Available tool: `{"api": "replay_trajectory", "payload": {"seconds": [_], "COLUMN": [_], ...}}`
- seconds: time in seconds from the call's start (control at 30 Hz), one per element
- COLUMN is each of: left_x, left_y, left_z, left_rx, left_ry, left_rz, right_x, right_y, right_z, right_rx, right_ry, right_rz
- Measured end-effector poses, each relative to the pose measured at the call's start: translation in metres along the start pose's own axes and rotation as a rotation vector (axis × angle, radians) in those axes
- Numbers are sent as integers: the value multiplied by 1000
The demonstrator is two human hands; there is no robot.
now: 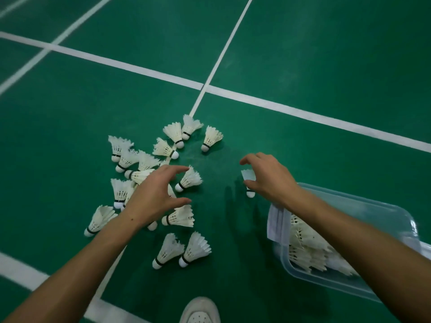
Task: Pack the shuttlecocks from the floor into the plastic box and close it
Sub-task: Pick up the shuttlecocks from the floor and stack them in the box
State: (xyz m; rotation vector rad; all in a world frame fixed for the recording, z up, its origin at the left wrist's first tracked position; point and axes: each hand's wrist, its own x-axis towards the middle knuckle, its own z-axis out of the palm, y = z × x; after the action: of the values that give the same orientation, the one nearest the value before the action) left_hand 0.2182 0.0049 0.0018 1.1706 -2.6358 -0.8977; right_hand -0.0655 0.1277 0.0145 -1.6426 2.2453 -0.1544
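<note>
**Operator:** Green court flooring [303, 54] with white boundary lines [149, 72] fills the frame. Where are the task items?

**Technician:** Loose shuttlecocks [163, 149] lie scattered on the floor at centre left of the frame, most on their sides, some touching or overlapping. The plastic box [363, 201] sits at lower right, translucent, lid off, already holding a layer of shuttlecocks. No lid can be identified in view. A white shoe [200, 311] appears at the bottom edge.

**Operator:** Handling properties?

**Technician:** Judged from appearance: very light, with a firm rounded cork base and a thin feather skirt that will crush or fray under pressure. Recommended hold is at the cork or the banded neck just above it, with light finger pressure. Avoid squeezing the skirt. Several can probably be gathered at once, but stacking force should stay low.

**Operator:** State of the hands?

**Technician:** The left hand [154, 194] hovers palm down over the pile at centre, fingers and thumb spread in an open claw, holding nothing. One shuttlecock [190, 179] lies between thumb and forefinger; contact cannot be confirmed. The right hand [268, 178] is at centre right, just beyond the box's far corner, wrist bent down, with its fingers curled round a single shuttlecock [248, 177], cork pointing down towards the lower edge of the frame.

**Operator:** Progress?

**Technician:** Partway. Many pieces remain on the floor; closing is not yet possible.
</note>
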Motion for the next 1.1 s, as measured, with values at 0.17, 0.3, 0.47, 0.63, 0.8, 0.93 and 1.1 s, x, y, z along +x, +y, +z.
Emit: {"api": "replay_trajectory", "payload": {"seconds": [0.17,0.3,0.47,0.63,0.8,0.93,1.1], "left_x": [11,39,71,66,46,38,36], "left_y": [-16,-17,-14,-11,2,16,23], "left_z": [1,13,24,30,18,7,11], "left_rx": [229,478,672,678,758,902,942], "left_ry": [-68,-72,-115,-229,-448,-636,-688], "left_rz": [147,303,398,566,666,651,670], "right_x": [30,34,27,21,5,-12,-46], "right_y": [-2,-2,1,-1,-3,0,19], "right_z": [20,24,20,9,-10,-27,-46], "right_rx": [-128,-155,-104,-65,-23,49,285], "right_ry": [-111,-159,-143,-99,-31,25,153], "right_rz": [21,46,35,3,-17,-5,36]}}
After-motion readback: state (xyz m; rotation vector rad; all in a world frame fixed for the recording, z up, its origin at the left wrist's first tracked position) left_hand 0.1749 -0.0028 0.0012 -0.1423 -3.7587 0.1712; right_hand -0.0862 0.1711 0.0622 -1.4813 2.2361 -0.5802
